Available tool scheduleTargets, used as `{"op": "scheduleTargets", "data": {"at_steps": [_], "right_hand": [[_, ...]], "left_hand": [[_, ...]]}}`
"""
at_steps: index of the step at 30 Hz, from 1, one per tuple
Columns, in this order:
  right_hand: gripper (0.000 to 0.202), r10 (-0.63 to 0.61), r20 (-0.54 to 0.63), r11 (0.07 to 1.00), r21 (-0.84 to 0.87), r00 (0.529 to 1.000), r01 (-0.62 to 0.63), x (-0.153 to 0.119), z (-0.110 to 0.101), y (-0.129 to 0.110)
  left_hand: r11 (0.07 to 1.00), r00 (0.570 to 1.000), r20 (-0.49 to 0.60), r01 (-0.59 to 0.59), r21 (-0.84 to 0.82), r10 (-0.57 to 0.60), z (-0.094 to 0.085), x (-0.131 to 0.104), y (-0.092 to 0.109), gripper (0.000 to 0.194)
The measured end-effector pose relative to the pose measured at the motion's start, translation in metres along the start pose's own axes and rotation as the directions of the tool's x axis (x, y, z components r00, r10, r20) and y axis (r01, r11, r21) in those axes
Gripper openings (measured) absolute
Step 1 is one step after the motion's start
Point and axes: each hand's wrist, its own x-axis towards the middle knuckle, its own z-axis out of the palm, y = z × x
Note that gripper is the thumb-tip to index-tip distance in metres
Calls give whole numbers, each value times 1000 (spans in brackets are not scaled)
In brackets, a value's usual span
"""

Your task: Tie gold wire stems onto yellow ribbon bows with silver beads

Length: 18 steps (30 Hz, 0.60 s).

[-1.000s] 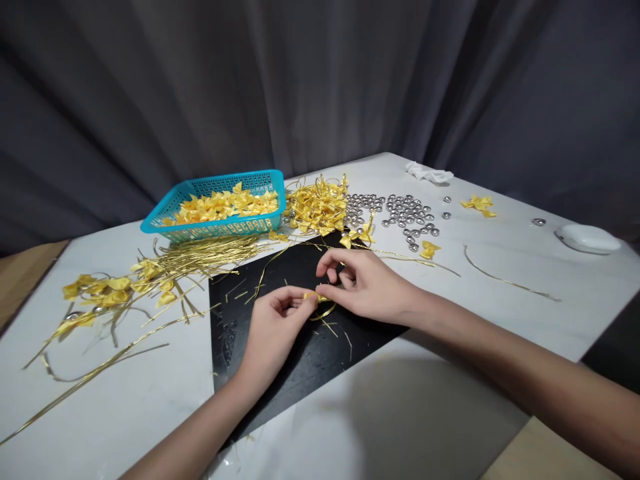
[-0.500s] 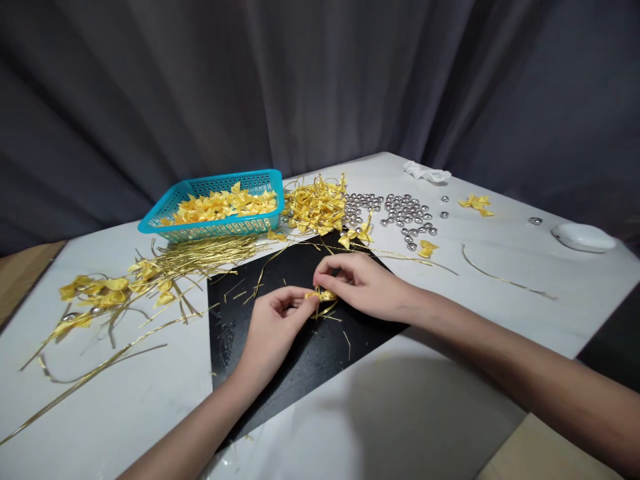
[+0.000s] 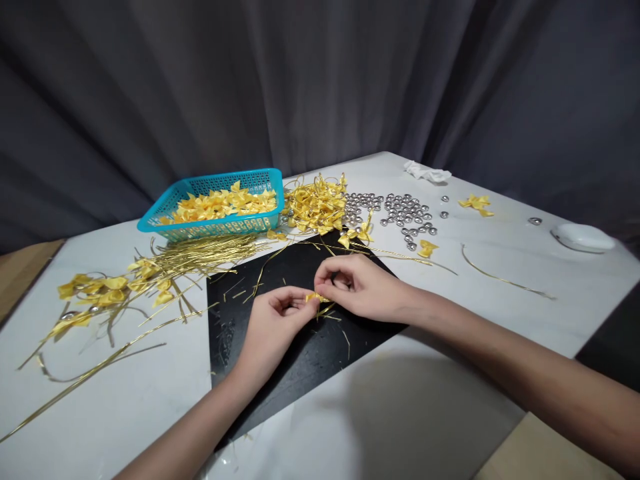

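Note:
Over the black mat [image 3: 295,363], a small yellow ribbon bow [image 3: 315,297] is pinched between my two hands. My left hand [image 3: 283,320] grips its left side between thumb and forefinger. From the right, my right hand [image 3: 357,283] closes thumb and forefinger on the bow, covering most of it. Gold cord ends [image 3: 327,309] stick out just below the fingertips. Short gold clippings [image 3: 240,294] lie scattered on the mat. Behind my right hand rests another yellow bow [image 3: 356,235] with cord.
A blue basket [image 3: 150,223] of yellow bows stands at the back left. Before it lies a bundle of gold cords [image 3: 210,257]. Tied bows [image 3: 315,203] are heaped beside silver beads [image 3: 407,210]. A white dish [image 3: 583,238] and crumpled tissue [image 3: 427,172] lie right.
My right fingertips have come down and leftward over the bow, so less of it shows. My left hand holds almost the same place.

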Motion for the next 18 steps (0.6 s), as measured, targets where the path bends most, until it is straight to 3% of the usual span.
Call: {"op": "scheduleTargets", "data": {"at_steps": [6, 13, 18], "right_hand": [[10, -293, -85, 950, -140, 952, 280, -2, 0, -1], [9, -325, -93, 939, -148, 941, 310, -2, 0, 1], [9, -441, -89, 884, -215, 893, 415, -3, -1, 3]], "left_hand": [[999, 999, 16, -30, 12, 30, -1, -1, 0, 10], [1000, 1000, 24, -2, -9, 2, 0, 1, -1, 10], [999, 999, 26, 19, -44, -18, -1, 3, -1, 11]]}}
